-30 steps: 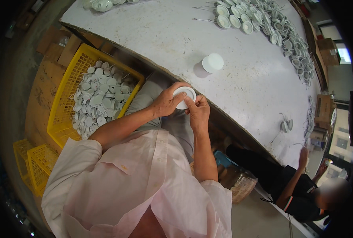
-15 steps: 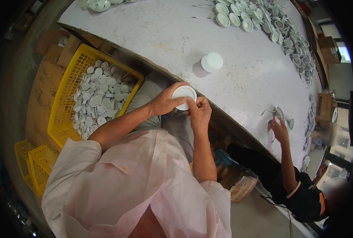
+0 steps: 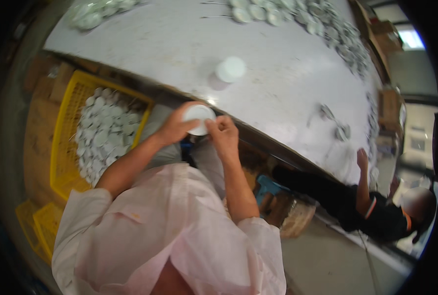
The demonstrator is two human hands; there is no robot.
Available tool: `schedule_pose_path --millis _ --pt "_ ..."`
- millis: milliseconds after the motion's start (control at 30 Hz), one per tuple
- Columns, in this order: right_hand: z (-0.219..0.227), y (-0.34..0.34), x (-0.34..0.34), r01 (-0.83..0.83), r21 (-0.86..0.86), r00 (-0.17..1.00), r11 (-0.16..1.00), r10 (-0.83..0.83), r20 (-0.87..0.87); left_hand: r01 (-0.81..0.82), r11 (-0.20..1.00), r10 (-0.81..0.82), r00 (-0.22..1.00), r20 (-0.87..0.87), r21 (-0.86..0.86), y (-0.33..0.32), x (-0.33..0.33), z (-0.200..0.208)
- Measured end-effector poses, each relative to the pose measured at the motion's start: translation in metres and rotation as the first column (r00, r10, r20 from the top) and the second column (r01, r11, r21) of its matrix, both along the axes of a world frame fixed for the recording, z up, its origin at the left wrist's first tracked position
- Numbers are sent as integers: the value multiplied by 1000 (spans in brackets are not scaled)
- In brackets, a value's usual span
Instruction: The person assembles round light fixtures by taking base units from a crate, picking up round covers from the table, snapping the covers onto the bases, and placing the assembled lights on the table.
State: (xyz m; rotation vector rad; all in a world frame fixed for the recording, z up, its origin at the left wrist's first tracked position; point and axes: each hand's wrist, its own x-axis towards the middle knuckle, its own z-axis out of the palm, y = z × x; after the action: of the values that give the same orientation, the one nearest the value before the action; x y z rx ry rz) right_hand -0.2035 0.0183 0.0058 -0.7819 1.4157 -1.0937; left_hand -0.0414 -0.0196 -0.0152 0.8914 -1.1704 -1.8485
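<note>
Just off the table's edge, over my lap, I hold a white round disc (image 3: 199,117) with a raised rim. My left hand (image 3: 175,127) is closed round its left side, the thumb lying across the face. The fingers of my right hand (image 3: 224,136) are bent and pinch at the disc's lower right edge. Blur hides any fine detail there. On the table (image 3: 145,59), beyond my hands, stands a short white stack or cup-like piece (image 3: 231,69).
Left of me a yellow basket (image 3: 61,152) holds many small white discs with wires. Heaps of round pieces (image 3: 322,22) lie along the far table edge. A co-worker (image 3: 371,211) sits at right, near two loose pieces (image 3: 343,132). A cardboard box (image 3: 297,216) is below the table.
The view has shifted, so most things sit further left. Both my hands stay on the disc. The co-worker's hand has drawn back from the loose pieces on the table.
</note>
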Motion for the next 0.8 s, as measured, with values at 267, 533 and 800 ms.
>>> schedule_pose_path --millis 267,533,800 --pt "-11 -11 -291 343 -650 -88 678 -666 -741 -687 724 658 714 237 58 -14 184 -76" --pt "-24 32 -449 761 -53 -11 647 -68 -998 -870 481 549 199 812 -112 44 334 -154" --pt "-33 57 -376 538 -351 -54 766 -385 -921 -947 315 406 187 895 55 117 452 -205"
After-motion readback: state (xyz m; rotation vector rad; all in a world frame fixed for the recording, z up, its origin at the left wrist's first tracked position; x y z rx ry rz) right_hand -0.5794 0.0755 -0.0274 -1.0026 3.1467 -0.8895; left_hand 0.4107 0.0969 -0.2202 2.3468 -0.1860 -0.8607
